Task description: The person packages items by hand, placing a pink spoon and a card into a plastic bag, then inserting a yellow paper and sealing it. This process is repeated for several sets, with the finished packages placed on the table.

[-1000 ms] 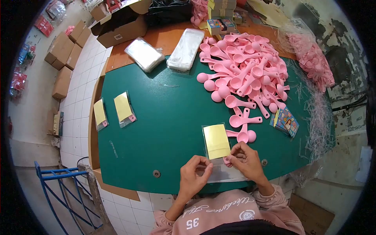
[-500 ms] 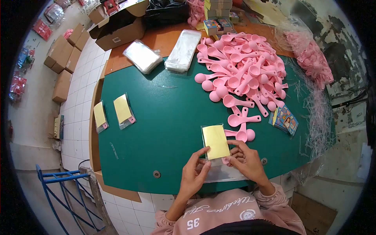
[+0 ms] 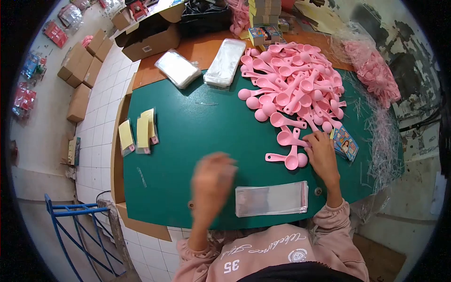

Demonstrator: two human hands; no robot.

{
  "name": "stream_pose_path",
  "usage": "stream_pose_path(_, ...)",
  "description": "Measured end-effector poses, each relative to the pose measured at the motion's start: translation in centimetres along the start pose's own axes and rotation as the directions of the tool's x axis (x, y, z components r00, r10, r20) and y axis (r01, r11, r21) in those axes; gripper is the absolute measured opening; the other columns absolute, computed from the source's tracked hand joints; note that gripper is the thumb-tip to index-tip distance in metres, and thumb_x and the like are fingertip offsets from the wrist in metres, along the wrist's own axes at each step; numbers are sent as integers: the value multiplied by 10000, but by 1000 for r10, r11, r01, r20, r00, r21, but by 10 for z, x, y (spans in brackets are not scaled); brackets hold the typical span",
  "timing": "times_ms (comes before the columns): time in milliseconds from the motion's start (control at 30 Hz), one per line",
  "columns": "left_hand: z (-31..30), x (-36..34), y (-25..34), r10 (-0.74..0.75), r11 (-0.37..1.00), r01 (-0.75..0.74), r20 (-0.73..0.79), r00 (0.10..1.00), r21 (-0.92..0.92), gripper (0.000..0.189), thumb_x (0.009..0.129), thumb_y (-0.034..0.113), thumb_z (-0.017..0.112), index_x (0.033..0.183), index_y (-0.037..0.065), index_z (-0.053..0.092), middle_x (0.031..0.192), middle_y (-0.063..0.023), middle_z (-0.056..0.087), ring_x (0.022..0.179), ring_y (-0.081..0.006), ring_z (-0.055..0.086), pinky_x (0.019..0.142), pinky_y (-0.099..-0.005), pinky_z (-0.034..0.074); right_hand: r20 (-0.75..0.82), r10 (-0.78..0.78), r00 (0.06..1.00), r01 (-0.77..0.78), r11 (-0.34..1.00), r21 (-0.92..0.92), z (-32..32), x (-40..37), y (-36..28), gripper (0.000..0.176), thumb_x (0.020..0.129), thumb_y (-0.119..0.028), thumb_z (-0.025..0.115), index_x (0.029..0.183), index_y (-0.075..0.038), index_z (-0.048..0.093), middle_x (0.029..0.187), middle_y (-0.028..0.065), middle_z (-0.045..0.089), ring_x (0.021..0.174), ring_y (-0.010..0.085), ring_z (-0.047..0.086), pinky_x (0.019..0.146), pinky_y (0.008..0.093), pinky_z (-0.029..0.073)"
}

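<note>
My left hand (image 3: 212, 181) is smeared by motion above the green table, left of a stack of clear plastic sleeves (image 3: 271, 200); its fingers cannot be made out. At the near edge of the spoon pile, my right hand (image 3: 323, 157) has thumb and index finger closed around the handle end of a pink measuring spoon (image 3: 285, 137). Another pink spoon (image 3: 291, 161) lies crossed just below it. Printed cards (image 3: 346, 144) lie beside the right hand. On the table's left are three sleeved packs with yellow cards (image 3: 143, 134) and pink handle ends showing.
A large heap of pink spoons (image 3: 300, 80) covers the back right. Two stacks of clear sleeves (image 3: 225, 61) lie at the back, near an open cardboard box (image 3: 152, 42). Loose plastic film (image 3: 383, 150) hangs along the right edge. A blue metal frame (image 3: 77, 211) stands at lower left.
The yellow-card pack that both hands held now lies with the others at left. My left hand is lifted and moving; my right has reached forward to a spoon. The near sleeve stack is uncovered.
</note>
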State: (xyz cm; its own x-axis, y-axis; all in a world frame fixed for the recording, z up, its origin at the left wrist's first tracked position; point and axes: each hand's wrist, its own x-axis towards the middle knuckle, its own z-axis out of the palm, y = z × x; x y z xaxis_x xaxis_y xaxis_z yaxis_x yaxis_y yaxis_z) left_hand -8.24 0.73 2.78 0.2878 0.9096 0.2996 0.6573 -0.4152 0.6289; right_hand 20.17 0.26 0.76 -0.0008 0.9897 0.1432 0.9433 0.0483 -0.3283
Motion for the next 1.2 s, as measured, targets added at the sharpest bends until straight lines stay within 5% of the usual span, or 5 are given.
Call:
stream_pose_path(200, 82, -15, 56, 257, 964, -263, 406, 877, -41, 276, 732, 204, 640, 961, 80, 549, 859, -90, 522, 811, -244, 532, 734, -351, 410, -53, 104, 993, -81, 942, 327, -24, -8, 0, 146, 782, -22, 568, 927, -4, 574, 915, 115, 524, 843, 271, 540, 710, 357, 437)
stream_pose_path(467, 79, -9, 44, 291, 957, -269, 350, 891, -110, 126, 774, 157, 579, 881, 102, 541, 749, -25, 527, 722, -204, 539, 705, -331, 391, -260, 218, 941, -56, 857, 513, -51, -43, -15, 130, 807, 10, 563, 936, 5, 576, 872, 75, 531, 776, 150, 542, 681, 246, 452)
stream_pose_path(533, 75, -8, 44, 250, 964, -208, 299, 921, -165, 107, 774, 152, 586, 856, 99, 544, 727, -27, 548, 684, -207, 544, 692, -341, 396, -186, 397, 899, -94, 589, 802, -51, -53, -13, 171, 801, 0, 594, 968, 3, 559, 885, 66, 540, 786, 99, 524, 682, 225, 442)
stream_pose_path(833, 60, -9, 32, -8, 555, 376, 447, 895, -742, 195, 805, 37, 562, 912, 40, 400, 901, -114, 656, 807, -145, 615, 715, -296, 468, -72, 221, 973, -152, 839, 523, -48, -64, -16, 166, 761, -4, 630, 909, 22, 558, 809, 40, 581, 707, 97, 552, 623, 229, 446)
stream_pose_path(1200, 45, -5, 35, -121, 292, 625, 621, 775, -724, 227, 827, 29, 584, 1005, 7, 443, 862, -122, 658, 812, -129, 618, 717, -237, 465, -299, 354, 886, 54, 561, 826, -46, -60, -45, 199, 773, 0, 644, 940, 32, 541, 822, 70, 543, 688, 102, 549, 583, 219, 471)
